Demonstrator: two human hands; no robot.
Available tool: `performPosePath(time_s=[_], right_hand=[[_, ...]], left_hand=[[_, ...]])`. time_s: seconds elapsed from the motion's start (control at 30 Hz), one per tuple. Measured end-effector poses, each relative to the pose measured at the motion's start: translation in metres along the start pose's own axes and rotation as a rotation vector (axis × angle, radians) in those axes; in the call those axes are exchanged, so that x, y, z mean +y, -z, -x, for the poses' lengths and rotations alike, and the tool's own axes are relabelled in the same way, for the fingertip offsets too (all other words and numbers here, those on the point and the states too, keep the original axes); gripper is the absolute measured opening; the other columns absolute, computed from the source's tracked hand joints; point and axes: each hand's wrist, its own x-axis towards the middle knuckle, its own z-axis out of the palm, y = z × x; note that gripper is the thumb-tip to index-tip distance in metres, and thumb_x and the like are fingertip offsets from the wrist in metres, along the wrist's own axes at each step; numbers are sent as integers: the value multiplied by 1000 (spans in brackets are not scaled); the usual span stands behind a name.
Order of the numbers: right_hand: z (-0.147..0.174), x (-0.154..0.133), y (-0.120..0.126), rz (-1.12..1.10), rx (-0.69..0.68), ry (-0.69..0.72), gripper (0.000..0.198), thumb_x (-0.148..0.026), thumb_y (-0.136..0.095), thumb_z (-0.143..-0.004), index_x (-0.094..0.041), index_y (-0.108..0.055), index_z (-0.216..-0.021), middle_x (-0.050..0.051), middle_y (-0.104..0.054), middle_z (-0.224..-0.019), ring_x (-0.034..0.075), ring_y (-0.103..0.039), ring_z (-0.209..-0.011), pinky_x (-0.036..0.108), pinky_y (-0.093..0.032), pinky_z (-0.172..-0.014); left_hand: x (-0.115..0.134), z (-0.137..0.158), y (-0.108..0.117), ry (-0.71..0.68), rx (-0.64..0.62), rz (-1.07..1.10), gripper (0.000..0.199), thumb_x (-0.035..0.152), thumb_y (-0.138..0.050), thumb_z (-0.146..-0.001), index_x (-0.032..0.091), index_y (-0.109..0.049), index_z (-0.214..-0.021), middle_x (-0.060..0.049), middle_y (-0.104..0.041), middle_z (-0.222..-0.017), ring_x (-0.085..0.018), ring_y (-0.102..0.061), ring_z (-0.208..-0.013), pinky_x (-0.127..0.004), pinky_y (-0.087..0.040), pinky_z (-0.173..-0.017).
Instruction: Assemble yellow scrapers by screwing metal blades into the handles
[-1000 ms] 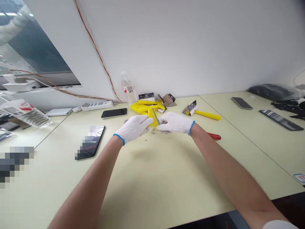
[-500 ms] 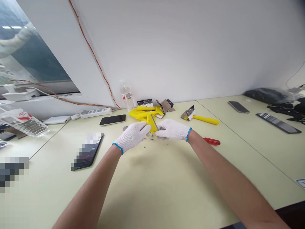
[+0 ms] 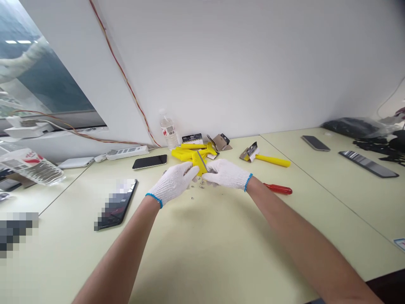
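Between both gloved hands, yellow scraper.

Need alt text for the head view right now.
Two white-gloved hands, left hand and right hand, hold a yellow scraper part above the pale table, small screws beneath. More yellow parts, a red screwdriver and phones lie around.

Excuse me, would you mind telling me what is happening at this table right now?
A person in white knit gloves holds a small yellow plastic piece with a metal blade between the left hand and right hand, just above the pale table. Tiny metal bits lie under the hands. Behind them sits a pile of yellow parts; to the right are a yellow-handled scraper and a red-handled tool.
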Motion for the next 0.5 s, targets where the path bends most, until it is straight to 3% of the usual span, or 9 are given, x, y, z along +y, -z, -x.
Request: performPosePath(time_s=[0.17, 0.3, 0.4, 0.5], right_hand=[[-1, -6, -2, 32, 82, 4, 28, -40, -57, -98, -16, -57, -83, 1, -67, -80, 12, -60, -70, 24, -37, -64], [-1, -5, 2, 67, 155, -47, 31, -40, -54, -101, -16, -56, -81, 2, -68, -81, 14, -62, -76, 25, -37, -66], [-3, -2, 0, 227, 190, -114, 21, -24, -52, -97, -15, -65, -82, 5, -72, -91, 15, -62, -78, 27, -37, -67], [-7, 1, -10, 345, 102, -161, 18, -20, -58, -94, -17, -76, -96, 7, -74, -104, 18, -65, -90, 26, -43, -75]], left_hand=[[-4, -2, 1, -5, 105, -73, 48, 60, -45, -99, 20, -42, -72, 2, -47, -64, -13, -40, -58, -28, -28, -54], [-7, -1, 9, 27, 107, -34, 47, 58, -46, -98, 20, -43, -70, 1, -50, -65, -13, -42, -59, -28, -29, -55], [-10, 1, 18, 123, 115, 64, 44, 54, -48, -96, 19, -46, -70, 0, -54, -64, -14, -49, -61, -27, -35, -56], [-13, 4, 26, 182, 146, 155, 41, 50, -48, -96, 19, -46, -70, 1, -50, -60, -14, -49, -59, -26, -37, -57]])
